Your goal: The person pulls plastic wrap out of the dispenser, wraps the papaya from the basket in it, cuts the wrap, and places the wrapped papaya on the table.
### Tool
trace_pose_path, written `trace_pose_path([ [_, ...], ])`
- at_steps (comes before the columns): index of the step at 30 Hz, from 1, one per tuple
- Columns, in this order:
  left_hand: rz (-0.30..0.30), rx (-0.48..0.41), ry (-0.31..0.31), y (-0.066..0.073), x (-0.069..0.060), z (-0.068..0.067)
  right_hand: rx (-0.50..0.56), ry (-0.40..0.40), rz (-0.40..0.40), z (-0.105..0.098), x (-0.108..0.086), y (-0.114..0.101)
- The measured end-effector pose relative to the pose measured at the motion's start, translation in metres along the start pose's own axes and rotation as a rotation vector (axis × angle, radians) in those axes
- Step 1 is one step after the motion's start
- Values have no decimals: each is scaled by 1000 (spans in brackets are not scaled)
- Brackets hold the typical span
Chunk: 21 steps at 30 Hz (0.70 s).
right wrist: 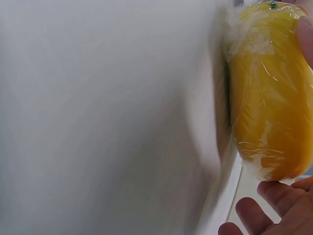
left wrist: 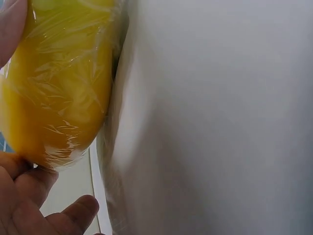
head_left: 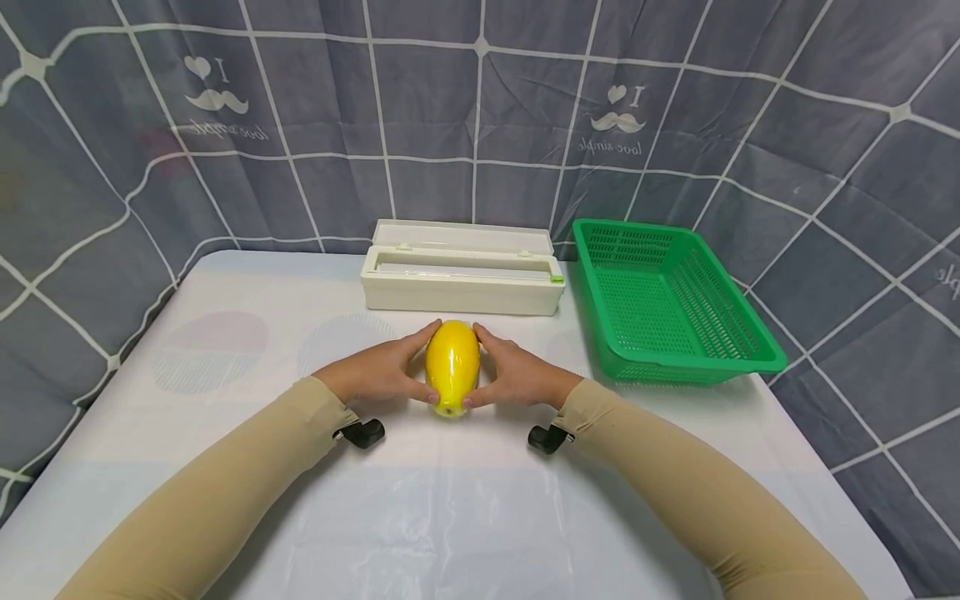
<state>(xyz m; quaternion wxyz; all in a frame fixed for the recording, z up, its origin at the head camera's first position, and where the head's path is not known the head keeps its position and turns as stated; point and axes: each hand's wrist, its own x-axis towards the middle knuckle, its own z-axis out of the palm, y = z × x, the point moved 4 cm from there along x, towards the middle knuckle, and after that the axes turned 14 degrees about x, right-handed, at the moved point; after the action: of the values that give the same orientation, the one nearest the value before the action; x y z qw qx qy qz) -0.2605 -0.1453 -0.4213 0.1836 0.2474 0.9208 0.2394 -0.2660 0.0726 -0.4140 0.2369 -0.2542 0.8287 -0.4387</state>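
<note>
A glossy yellow mango-shaped fruit (head_left: 452, 367), wrapped in clear cling film, lies lengthwise between both hands near the middle of the table. My left hand (head_left: 386, 368) grips its left side, thumb at the near end and fingers at the far end. From the right, my right hand (head_left: 520, 372) holds it the same way. Wrinkled film shows on the fruit (left wrist: 63, 83) in the left wrist view. In the right wrist view, a small green spot marks one end of the fruit (right wrist: 271, 93), and some fingers (right wrist: 288, 200) extend past the other end. Its underside is hidden.
Behind the fruit stands a white cling film dispenser box (head_left: 461, 296), its lid raised and a roll inside. A green plastic basket (head_left: 690, 367) sits at the back right. The white table (head_left: 442, 517) is backed by a grey checked curtain (head_left: 427, 100).
</note>
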Motion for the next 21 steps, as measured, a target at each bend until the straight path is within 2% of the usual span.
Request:
trace_pose_path([
  [4, -11, 0, 2, 1, -1, -1, -18, 5, 34, 0, -2, 1],
  [10, -28, 22, -2, 1, 0, -1, -31, -1, 15, -1, -2, -1],
  [14, -33, 44, -9, 1, 0, -3, -48, 8, 35, -2, -3, -1],
  [21, -19, 59, -21, 3, -2, -4, -71, 18, 53, -2, -5, -3],
])
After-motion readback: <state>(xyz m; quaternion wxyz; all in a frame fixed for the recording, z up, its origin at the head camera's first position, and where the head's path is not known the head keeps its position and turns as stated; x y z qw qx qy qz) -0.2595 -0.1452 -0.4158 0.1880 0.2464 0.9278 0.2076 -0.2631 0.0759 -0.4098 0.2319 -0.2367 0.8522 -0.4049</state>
